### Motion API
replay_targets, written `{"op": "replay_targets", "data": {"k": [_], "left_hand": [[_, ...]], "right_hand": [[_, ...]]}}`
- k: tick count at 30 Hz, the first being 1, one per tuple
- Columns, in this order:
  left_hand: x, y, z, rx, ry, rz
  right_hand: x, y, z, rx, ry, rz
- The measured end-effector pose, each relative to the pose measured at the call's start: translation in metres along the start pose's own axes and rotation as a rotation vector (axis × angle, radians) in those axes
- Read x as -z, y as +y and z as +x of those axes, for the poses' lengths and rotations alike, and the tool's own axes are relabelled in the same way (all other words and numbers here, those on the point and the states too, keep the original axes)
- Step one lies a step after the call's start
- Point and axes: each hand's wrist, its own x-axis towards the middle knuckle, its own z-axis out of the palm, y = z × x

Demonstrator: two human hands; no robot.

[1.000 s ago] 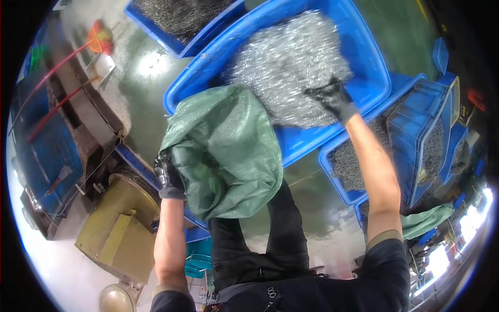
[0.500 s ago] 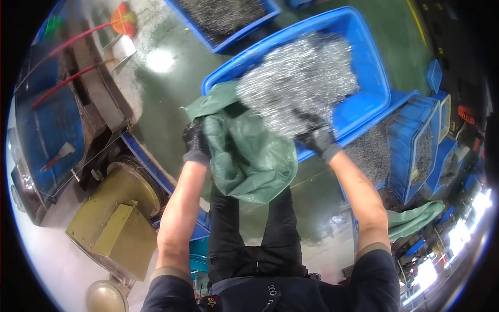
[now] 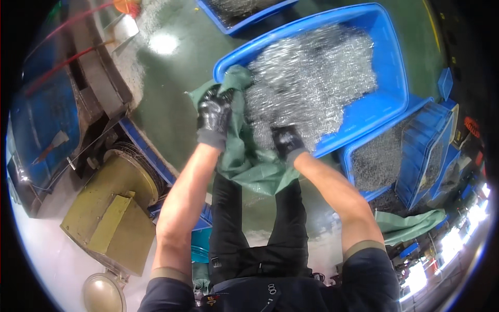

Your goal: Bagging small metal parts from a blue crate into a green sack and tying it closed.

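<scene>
Large blue tub (image 3: 387, 67), far right on the green floor, heaped with a tangled mass of shiny metal shavings (image 3: 312, 83); a green woven sack (image 3: 249, 166), crumpled and hanging open, lies over the tub's near-left rim. Left hand (image 3: 214, 115), black-gloved, is clenched on the sack's upper edge; right hand (image 3: 287, 141), also gloved, clutches the sack's right edge against the shavings. Smaller blue crates (image 3: 416, 156) of dark swarf stand right; a yellow machine housing (image 3: 112, 213) stands near left.

The sack (image 3: 244, 161) under the fingers is matt green woven cloth. Beyond the fingertips, bright metal shavings (image 3: 312, 78) fill a glossy blue plastic tub (image 3: 387, 62).
</scene>
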Motion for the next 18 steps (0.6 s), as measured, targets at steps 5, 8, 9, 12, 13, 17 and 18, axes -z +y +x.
{"op": "replay_targets", "data": {"k": [5,8,9,12,13,17,18], "left_hand": [[0.011,0.010,-0.005,0.265,0.045,-0.322],[0.023,0.008,-0.015,0.363,0.121,-0.457],[0.025,0.004,-0.018,0.338,0.144,-0.547],[0.006,0.015,-0.018,0.290,0.100,-0.498],[0.000,0.016,-0.016,0.330,0.095,-0.628],[-0.005,0.011,-0.019,0.398,0.137,-0.585],[-0.011,0.016,-0.015,0.390,0.125,-0.595]], "right_hand": [[0.000,0.045,-0.052,-0.070,-0.181,1.023],[0.115,0.120,0.009,-0.149,-0.070,0.644],[0.153,0.100,0.024,-0.193,-0.014,0.451],[0.086,0.187,0.068,-0.167,-0.003,1.602],[0.064,0.198,0.092,-0.202,0.071,1.324],[0.050,0.205,0.152,-0.604,-0.142,1.471],[0.023,0.215,0.164,-1.029,-0.070,1.929]]}}
